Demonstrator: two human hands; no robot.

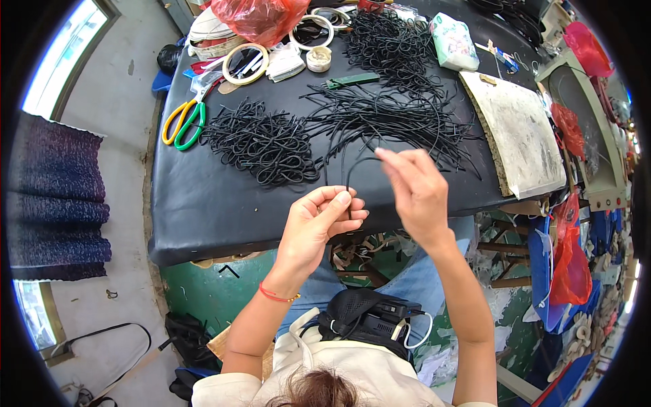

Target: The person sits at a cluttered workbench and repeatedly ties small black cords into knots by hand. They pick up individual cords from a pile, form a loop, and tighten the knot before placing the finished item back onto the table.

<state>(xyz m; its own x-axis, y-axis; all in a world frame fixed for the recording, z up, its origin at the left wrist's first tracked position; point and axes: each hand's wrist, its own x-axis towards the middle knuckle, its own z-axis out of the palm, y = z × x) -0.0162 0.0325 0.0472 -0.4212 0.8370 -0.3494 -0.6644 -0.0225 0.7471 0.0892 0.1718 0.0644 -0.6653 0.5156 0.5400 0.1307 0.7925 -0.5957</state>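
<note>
My left hand [322, 220] is closed, thumb and fingers pinching a thin black cord [348, 178] just past the table's front edge. From that pinch the cord rises and bends to the right. Its curved upper part reaches the fingertips of my right hand [417, 193], which is slightly blurred and closed on it. Beyond both hands lies a spread pile of straight black cords [407, 125]. To its left is a heap of looped black cords [261, 146]. A larger tangle of black cord [390, 44] sits farther back.
Scissors [190, 115] with yellow and green handles lie at the left of the black table [203, 210]. Behind them are tape rolls [245, 64], a small tub [318, 59] and a red plastic bag [261, 17]. A tissue pack [454, 42] and pale board [519, 136] are at right.
</note>
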